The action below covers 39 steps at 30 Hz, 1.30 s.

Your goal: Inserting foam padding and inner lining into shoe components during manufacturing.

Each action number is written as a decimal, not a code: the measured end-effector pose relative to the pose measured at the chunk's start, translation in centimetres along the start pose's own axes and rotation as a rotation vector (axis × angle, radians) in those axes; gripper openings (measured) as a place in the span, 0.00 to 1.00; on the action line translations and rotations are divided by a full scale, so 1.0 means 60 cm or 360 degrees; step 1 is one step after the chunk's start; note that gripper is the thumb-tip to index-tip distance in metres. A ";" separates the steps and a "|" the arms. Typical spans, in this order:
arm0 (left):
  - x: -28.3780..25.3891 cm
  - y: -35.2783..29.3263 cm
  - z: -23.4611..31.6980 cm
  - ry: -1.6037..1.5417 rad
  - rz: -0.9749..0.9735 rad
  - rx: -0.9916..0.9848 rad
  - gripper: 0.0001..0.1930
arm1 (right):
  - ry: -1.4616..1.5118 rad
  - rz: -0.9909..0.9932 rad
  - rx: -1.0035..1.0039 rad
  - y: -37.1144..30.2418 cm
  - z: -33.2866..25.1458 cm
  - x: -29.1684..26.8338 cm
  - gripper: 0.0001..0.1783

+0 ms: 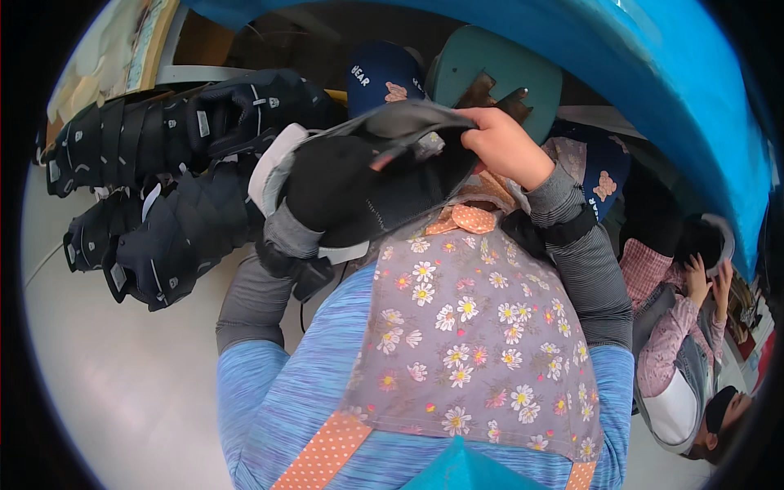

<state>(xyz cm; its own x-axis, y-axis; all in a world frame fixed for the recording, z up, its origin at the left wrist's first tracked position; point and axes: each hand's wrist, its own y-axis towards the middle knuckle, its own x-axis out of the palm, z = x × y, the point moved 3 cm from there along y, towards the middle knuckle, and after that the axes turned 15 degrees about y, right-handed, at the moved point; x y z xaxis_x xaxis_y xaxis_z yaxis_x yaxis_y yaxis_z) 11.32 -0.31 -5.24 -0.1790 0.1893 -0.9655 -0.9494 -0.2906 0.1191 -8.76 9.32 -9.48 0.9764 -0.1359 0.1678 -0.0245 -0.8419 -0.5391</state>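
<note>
In front of my chest I hold a black cap [359,175], its dark inside and a small label turned toward me. My right hand [508,140] is closed on the cap's right edge, thumb and fingers pinching the rim. The left forearm, in a grey striped sleeve, reaches up to the cap's lower left side. My left hand is hidden behind the cap, so its fingers do not show. A pale grey-white edge [271,167] stands at the cap's left end.
Stacked black caps [151,143] lie at the left. Beyond my hands are a navy cap [376,75] with a bear patch and a rounded green piece [535,82]. Blue covering [653,73] arches across the upper right. At the right, a co-worker [678,351] handles a black-and-white item.
</note>
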 end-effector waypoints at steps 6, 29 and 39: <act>-0.002 0.004 -0.012 -0.0103 0.0244 -0.0416 0.11 | -0.0186 0.0034 -0.0092 0.019 0.011 0.008 0.26; 0.007 0.062 0.044 0.0354 -0.0043 -0.0073 0.20 | -0.0204 0.0083 -0.0239 0.019 0.031 0.011 0.24; 0.019 0.063 0.020 0.0424 0.0040 0.0019 0.09 | -0.0677 0.0122 -0.0674 0.019 0.021 0.008 0.24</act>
<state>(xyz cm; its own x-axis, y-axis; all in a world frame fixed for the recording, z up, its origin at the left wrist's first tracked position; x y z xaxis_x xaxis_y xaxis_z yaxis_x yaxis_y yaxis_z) 7.23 -0.07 -5.59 -0.1300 -0.0718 -0.9889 -0.9487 -0.2809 0.1451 -8.06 8.97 -11.03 0.9665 -0.0568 -0.2505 -0.0959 -0.9845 -0.1468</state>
